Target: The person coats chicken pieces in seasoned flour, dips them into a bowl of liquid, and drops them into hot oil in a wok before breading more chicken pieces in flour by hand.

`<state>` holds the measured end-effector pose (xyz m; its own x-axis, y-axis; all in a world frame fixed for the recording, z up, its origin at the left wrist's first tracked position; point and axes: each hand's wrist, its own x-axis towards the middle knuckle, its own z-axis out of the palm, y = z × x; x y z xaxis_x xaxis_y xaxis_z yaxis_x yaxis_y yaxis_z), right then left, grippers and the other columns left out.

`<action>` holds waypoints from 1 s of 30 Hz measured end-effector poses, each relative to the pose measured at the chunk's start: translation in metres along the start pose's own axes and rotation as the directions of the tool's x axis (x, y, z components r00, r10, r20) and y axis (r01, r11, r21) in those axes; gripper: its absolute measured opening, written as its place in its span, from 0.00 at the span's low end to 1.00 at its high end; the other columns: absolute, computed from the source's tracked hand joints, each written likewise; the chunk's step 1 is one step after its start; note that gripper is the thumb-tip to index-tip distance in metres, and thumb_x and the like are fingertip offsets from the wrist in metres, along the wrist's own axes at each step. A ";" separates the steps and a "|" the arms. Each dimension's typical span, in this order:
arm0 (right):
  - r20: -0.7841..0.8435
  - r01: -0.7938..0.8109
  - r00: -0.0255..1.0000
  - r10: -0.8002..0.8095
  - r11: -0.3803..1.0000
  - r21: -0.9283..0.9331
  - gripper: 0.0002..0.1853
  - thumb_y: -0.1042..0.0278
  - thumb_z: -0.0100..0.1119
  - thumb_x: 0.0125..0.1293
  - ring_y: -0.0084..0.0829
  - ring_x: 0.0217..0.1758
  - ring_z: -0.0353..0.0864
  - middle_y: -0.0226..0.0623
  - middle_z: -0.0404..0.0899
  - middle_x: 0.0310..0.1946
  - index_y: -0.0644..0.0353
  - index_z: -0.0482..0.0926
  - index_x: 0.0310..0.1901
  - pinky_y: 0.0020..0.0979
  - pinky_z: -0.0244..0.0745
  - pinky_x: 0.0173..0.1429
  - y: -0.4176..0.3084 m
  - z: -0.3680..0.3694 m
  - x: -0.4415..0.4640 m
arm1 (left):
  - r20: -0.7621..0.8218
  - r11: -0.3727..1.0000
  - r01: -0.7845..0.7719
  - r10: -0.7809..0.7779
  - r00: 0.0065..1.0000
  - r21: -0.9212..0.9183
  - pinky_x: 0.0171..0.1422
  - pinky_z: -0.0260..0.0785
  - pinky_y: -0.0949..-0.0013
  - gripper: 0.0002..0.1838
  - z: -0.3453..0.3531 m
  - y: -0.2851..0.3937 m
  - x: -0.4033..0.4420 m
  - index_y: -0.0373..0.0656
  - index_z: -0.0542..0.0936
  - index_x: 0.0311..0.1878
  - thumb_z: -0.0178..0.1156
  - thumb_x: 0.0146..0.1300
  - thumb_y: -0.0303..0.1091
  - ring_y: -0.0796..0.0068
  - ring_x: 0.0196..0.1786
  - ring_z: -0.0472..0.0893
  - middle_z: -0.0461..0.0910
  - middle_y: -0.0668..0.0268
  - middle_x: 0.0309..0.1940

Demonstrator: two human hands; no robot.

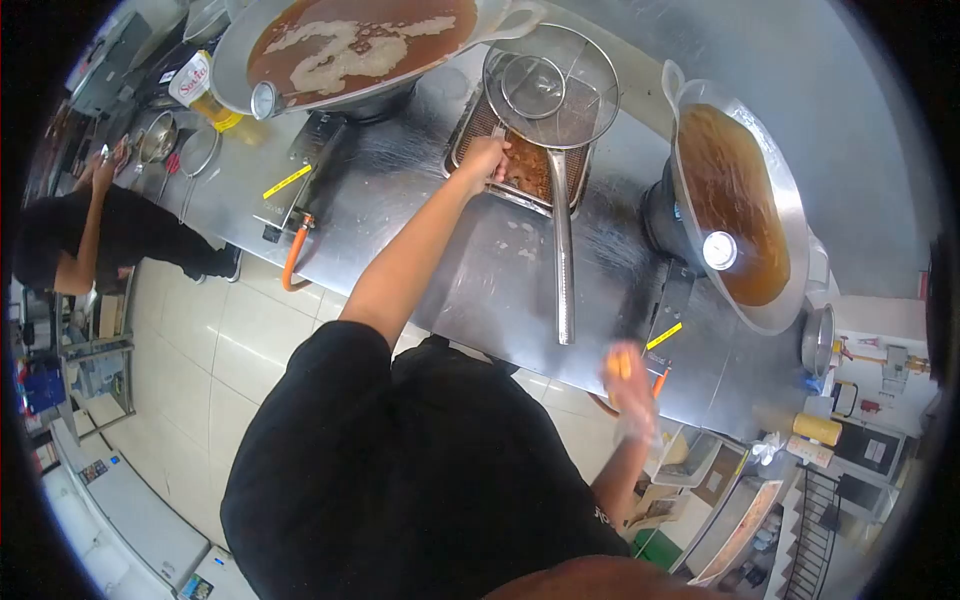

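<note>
My left hand [484, 163] is closed at the left side of a wire basket tray [463, 140] with brown crumbs in it; what its fingers grip is hidden. A round long-handled strainer [562, 230] lies across the tray, its handle pointing toward me, with a smaller round mesh [533, 87] within its ring. My right hand [630, 390], blurred and seemingly in a clear glove, is raised near the table's front edge. Its fingers are curled round a small orange thing [624, 362].
Large pans of brown oil stand at the back left [235, 75] and right [800, 230], each with a dial thermometer. An oil bottle [205, 95] stands at left. Burner controls and orange hoses line the steel table's front edge [480, 330]. Another person [120, 225] works far left.
</note>
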<state>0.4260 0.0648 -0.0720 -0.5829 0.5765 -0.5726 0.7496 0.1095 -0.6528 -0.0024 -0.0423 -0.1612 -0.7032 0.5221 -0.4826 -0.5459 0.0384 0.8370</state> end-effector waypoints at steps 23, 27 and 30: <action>0.001 0.465 0.834 -0.552 0.703 0.538 0.19 0.57 0.60 0.69 0.22 0.40 0.77 0.28 0.77 0.39 0.58 0.73 0.56 0.28 0.76 0.41 -0.101 0.082 0.094 | 0.137 0.979 0.114 -0.091 0.986 -0.167 0.31 0.67 0.69 0.18 0.005 -0.006 -0.070 0.42 0.66 0.61 0.50 0.73 0.39 0.78 0.24 0.68 0.72 0.65 0.34; -0.067 0.282 0.958 -0.279 0.873 0.399 0.15 0.61 0.57 0.69 0.23 0.37 0.78 0.28 0.79 0.41 0.58 0.77 0.53 0.28 0.75 0.40 -0.005 0.065 -0.036 | -0.208 0.849 -0.297 0.417 0.885 0.437 0.44 0.69 0.69 0.29 0.003 -0.030 -0.093 0.43 0.62 0.65 0.60 0.68 0.45 0.76 0.35 0.72 0.69 0.58 0.50; -0.201 0.073 0.978 0.049 0.826 0.559 0.15 0.61 0.57 0.67 0.28 0.38 0.79 0.34 0.82 0.43 0.57 0.78 0.52 0.31 0.76 0.43 0.105 0.060 -0.102 | -0.025 0.387 -0.586 0.848 0.530 0.712 0.46 0.65 0.69 0.32 0.046 -0.050 -0.138 0.38 0.61 0.66 0.64 0.63 0.37 0.75 0.34 0.69 0.68 0.60 0.44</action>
<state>0.5459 -0.0312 -0.1118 -0.4705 0.7319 -0.4929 0.4016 -0.3198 -0.8582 0.1428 -0.0765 -0.1245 -0.8466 0.2877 0.4477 0.5251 0.3149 0.7906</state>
